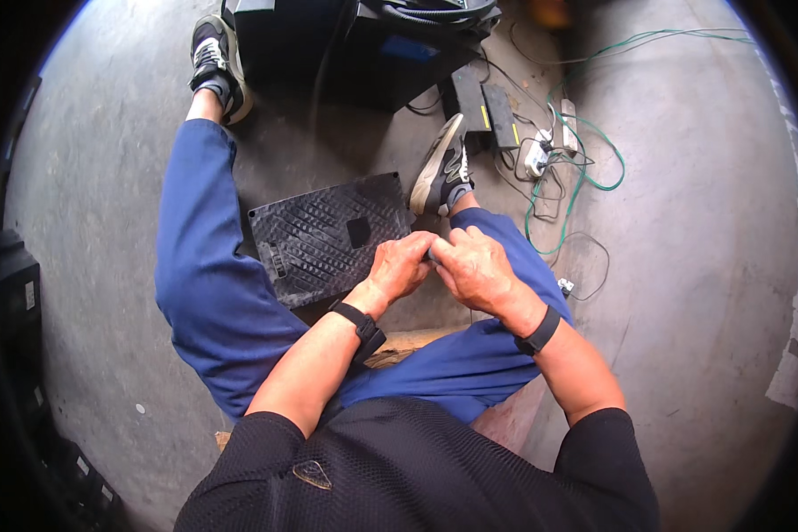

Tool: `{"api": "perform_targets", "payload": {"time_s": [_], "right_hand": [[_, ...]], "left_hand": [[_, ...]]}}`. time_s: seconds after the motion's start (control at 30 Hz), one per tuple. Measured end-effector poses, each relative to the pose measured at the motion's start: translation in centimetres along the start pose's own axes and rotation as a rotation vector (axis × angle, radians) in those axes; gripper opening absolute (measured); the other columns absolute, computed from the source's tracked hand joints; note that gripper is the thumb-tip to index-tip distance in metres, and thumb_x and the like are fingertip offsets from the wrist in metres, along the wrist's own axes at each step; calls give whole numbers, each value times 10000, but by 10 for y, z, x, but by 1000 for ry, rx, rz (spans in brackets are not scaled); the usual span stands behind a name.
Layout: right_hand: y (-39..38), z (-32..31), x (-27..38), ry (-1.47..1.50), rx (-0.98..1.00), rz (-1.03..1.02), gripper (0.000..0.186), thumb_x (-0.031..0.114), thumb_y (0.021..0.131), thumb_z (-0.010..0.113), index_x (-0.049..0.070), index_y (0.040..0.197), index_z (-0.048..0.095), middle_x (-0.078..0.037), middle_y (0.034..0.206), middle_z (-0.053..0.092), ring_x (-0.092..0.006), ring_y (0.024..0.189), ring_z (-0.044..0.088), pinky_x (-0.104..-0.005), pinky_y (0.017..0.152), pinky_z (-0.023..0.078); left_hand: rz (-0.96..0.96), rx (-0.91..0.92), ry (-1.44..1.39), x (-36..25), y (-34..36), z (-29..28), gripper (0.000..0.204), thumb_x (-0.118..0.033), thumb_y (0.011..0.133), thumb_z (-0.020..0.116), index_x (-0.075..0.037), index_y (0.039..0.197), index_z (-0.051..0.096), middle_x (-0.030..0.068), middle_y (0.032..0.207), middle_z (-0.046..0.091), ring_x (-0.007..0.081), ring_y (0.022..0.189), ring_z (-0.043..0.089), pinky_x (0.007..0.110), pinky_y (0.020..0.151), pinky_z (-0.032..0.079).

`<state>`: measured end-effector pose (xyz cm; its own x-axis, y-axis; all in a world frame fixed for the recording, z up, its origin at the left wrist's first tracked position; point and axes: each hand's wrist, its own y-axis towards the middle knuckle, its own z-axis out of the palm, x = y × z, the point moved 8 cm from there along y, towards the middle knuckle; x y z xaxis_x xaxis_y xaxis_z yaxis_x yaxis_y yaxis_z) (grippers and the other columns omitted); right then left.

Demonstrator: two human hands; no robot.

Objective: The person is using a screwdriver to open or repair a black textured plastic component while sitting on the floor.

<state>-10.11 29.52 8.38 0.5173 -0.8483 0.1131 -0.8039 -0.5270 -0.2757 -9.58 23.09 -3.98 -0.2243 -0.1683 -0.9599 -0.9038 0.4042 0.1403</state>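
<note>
My left hand (399, 268) and my right hand (477, 273) meet in front of my right thigh, both with curled fingers. Between the fingertips a bit of a small dark thing (430, 255) shows; the fingers hide most of it, so I cannot tell its kind. Just left of my hands, between my legs, a flat black rectangular panel (315, 238) with diagonal ribs lies tilted. It has a smooth dark square patch and small holes at its corners. My left hand overlaps its right edge in the view; whether they touch, I cannot tell.
Large black box-shaped equipment (390, 53) stands ahead of my feet. To its right are small black boxes (483, 111), a white power strip (538, 152) and tangled green and black cables (585, 173). Black boxes (16, 284) line the left side. A wooden piece (408, 341) lies beneath me.
</note>
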Motion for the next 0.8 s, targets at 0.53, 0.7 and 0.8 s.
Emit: {"api": "perform_targets", "payload": {"time_s": [0.53, 0.7, 0.8], "right_hand": [[-80, -61, -69, 311, -383, 271, 532, 260, 861, 808, 34, 1297, 605, -213, 1150, 680, -411, 1066, 666, -458, 904, 561], [-160, -42, -191, 389, -280, 627, 467, 304, 898, 770, 37, 1259, 641, -222, 1119, 702, -405, 1060, 677, -450, 946, 547], [-179, -9, -218, 447, -118, 762, 528, 345, 888, 779, 62, 1308, 628, -238, 1163, 704, -375, 1090, 693, -443, 955, 549]], "left_hand": [[155, -53, 6, -65, 6, -33, 659, -153, 800, 851, -96, 1403, 591, 158, 1318, 685, 346, 1078, 725, 400, 855, 618], [257, 142, 114, -86, 12, -25, 608, -36, 824, 806, -77, 1399, 613, 176, 1302, 698, 253, 986, 763, 335, 772, 612], [420, 234, 335, -88, 12, -23, 597, -26, 851, 776, -89, 1416, 598, 191, 1393, 643, 245, 983, 762, 329, 784, 624]]}}
